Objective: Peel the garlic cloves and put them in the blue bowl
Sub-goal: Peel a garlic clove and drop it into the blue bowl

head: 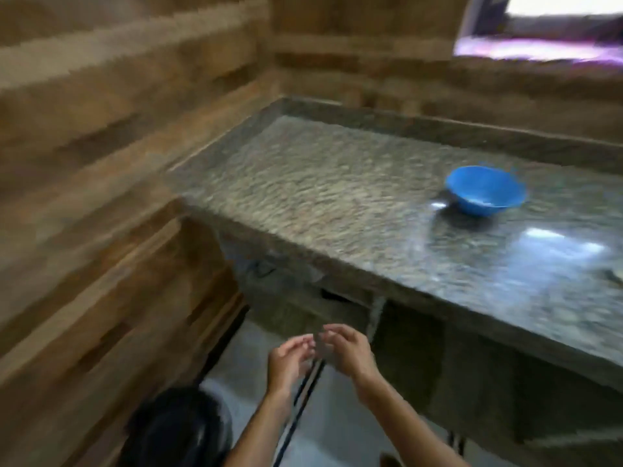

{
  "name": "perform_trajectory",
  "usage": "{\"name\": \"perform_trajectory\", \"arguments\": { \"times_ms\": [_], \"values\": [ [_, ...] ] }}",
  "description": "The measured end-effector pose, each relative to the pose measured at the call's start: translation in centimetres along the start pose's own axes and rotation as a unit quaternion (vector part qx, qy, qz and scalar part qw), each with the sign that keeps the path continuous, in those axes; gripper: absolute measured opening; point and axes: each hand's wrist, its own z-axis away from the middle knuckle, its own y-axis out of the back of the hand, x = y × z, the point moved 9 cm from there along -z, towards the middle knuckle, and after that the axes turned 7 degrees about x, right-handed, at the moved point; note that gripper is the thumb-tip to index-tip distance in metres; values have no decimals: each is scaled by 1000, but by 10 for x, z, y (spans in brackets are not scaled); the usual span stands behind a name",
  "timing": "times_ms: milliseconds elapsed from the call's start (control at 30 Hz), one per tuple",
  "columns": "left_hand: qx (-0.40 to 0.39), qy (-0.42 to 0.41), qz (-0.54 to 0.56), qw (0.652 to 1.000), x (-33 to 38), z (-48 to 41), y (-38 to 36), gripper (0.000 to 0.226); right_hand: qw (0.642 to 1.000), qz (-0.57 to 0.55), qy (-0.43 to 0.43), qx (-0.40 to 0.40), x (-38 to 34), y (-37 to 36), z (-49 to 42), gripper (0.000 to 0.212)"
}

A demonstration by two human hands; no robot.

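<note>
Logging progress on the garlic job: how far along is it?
Done: the blue bowl on the counter seems to hold something pale; too blurred to identify. In hand: left hand and right hand meet below the counter; contents unclear. Left: can't tell.

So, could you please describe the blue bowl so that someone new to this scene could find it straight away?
Start at the long speckled stone counter that runs along the wood-panelled wall. Go to its far right part, near the raised back edge. The blue bowl stands there upright; it is the only brightly coloured, round thing on the grey-brown surface.
</note>
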Motion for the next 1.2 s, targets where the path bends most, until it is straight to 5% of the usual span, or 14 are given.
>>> {"name": "perform_trajectory", "arguments": {
  "times_ms": [133, 300, 433, 600, 700, 933, 1033, 1100, 1200],
  "values": [
    [-127, -175, -149, 965, 39, 25, -198, 27, 979, 10, 84, 187, -37, 206, -18, 14],
    [-179, -381, -373, 827, 76, 23, -398, 49, 949, 45, 81, 300, -34, 393, -44, 18],
    [-158, -385, -544, 729, 79, -25, -462, 70, 951, 26, 68, 301, -25, 459, -76, 15],
    [-164, -442, -588, 657, 81, -23, -453, 38, 963, -18, 74, 258, -35, 458, -116, 20],
    [-155, -438, -580, 669, 87, -30, -445, 25, 966, -38, 69, 245, -38, 452, -130, 21],
    [-188, -414, -641, 619, 109, -23, -467, 7, 942, -13, 109, 316, -71, 483, -122, 20],
    [-202, -439, -531, 697, 137, -7, -493, 13, 886, 76, 148, 432, -78, 528, -105, 25],
    [-136, -488, -421, 753, 188, -5, -516, 4, 861, 148, 124, 471, -70, 556, -105, 30],
    [-48, -460, -447, 766, 228, -43, -547, 12, 881, 228, 15, 414, -45, 574, -125, 41]
  ]
}}
